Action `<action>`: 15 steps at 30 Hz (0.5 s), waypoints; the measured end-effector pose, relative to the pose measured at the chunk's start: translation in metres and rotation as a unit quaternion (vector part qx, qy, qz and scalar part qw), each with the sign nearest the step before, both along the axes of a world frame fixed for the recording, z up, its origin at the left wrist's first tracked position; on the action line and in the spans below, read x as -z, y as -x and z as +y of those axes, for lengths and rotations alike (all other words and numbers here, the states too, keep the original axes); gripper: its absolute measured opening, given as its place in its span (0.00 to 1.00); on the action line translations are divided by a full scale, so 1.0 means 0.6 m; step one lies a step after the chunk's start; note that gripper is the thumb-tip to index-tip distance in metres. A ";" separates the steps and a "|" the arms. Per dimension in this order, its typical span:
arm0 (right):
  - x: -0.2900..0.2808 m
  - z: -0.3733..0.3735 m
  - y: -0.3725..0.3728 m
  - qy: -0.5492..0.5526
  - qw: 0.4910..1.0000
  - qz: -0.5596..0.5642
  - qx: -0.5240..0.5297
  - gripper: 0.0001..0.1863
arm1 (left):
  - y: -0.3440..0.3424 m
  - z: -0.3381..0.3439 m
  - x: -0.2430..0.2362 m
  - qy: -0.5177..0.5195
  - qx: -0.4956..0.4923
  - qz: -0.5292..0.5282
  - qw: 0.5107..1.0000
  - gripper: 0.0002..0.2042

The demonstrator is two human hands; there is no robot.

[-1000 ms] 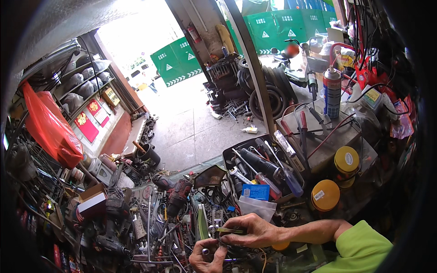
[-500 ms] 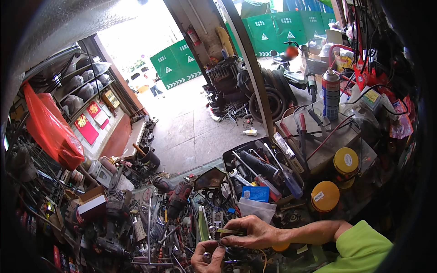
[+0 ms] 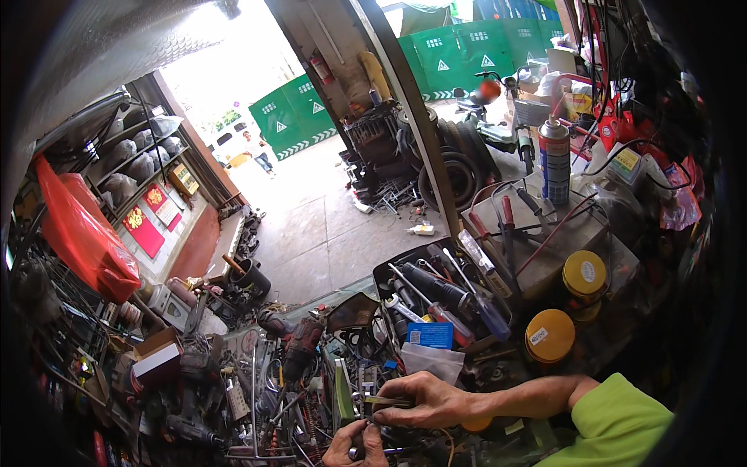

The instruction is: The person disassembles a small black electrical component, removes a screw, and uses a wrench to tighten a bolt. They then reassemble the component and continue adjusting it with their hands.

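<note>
My right hand (image 3: 424,401) reaches in from the lower right, its thumb and fingers pinched around a thin, flat yellowish-green strip (image 3: 383,401). Just below it, my left hand (image 3: 352,445) is closed on a small metal part with a round end (image 3: 355,453); its exact kind is hard to make out. The fingertips of both hands almost meet. A shiny metal shaft (image 3: 393,451) shows beside my left hand, partly covered. Left of the strip stands a flat green piece (image 3: 343,393) among the loose tools.
Tools and parts crowd the bench, including a cordless drill (image 3: 302,346). Beyond my hands lie a clear plastic bag (image 3: 433,362) and a bin of screwdrivers (image 3: 381,272). Yellow-lidded tubs (image 3: 549,336) and a spray can (image 3: 554,163) stand to the right.
The view has shifted slightly. My left hand sits a little lower in the picture, while both hands keep their grips close together.
</note>
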State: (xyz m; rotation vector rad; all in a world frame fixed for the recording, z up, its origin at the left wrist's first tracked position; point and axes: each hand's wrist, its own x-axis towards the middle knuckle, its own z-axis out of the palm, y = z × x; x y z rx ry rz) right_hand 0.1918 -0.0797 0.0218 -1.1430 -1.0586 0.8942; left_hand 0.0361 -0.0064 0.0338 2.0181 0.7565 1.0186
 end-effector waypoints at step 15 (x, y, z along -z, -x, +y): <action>-0.002 -0.004 -0.005 0.012 0.999 0.016 -0.047 0.13 | -0.005 -0.023 -0.031 -0.226 -0.030 0.107 0.968 0.05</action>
